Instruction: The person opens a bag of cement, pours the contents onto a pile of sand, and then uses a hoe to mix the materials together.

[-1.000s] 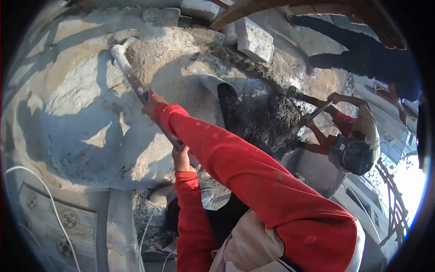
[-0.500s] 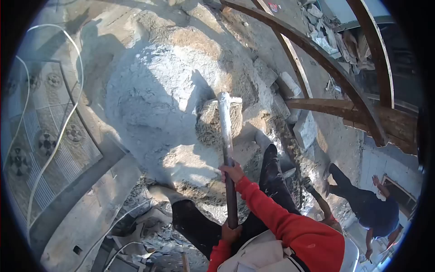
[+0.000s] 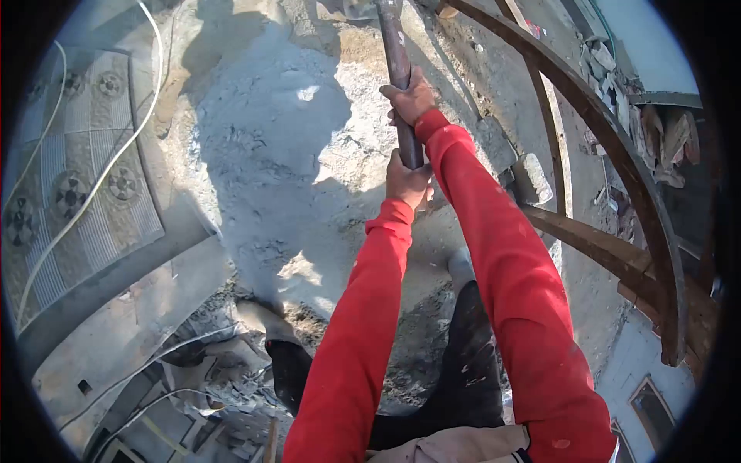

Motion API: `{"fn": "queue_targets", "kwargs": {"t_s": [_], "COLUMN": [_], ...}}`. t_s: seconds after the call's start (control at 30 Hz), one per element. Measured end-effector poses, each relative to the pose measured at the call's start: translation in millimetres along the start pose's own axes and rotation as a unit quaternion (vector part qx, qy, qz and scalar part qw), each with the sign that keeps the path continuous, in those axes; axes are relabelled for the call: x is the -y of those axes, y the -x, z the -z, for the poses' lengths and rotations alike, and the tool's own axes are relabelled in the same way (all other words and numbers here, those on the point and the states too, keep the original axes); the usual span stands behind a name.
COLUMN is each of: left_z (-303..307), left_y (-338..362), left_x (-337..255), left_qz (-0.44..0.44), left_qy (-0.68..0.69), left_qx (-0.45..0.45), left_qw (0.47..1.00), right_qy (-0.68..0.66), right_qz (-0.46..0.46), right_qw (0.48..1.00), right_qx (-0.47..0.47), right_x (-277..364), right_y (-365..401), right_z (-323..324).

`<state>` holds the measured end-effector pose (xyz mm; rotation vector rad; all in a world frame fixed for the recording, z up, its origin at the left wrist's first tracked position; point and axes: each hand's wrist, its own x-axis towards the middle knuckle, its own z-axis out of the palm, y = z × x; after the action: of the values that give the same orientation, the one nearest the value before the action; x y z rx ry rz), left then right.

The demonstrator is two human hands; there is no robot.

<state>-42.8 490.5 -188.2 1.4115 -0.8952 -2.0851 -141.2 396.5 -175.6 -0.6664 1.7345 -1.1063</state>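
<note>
Right hand (image 3: 413, 96) grips the handle (image 3: 397, 46) farther up, left hand (image 3: 407, 184) just nearer; fingers of both clamped round it; handle runs far over the grey heap (image 3: 262, 154); tiles (image 3: 77, 185) lie left.

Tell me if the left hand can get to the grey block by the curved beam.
Probably not: the left hand grips the tool handle, and the right arm's red sleeve lies between it and the grey block.
</note>
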Motion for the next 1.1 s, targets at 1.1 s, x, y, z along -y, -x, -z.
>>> {"fn": "queue_targets", "kwargs": {"t_s": [1.1], "left_z": [65.2], "left_y": [318.4], "left_x": [149.7], "left_qz": [-0.009], "left_qy": [-0.192], "left_qx": [-0.043], "left_qw": [0.98], "right_qy": [-0.238], "right_qz": [-0.212], "right_qw": [0.947], "right_qx": [0.049], "right_x": [-19.1], "right_y": [243.8], "right_z": [9.3]}}
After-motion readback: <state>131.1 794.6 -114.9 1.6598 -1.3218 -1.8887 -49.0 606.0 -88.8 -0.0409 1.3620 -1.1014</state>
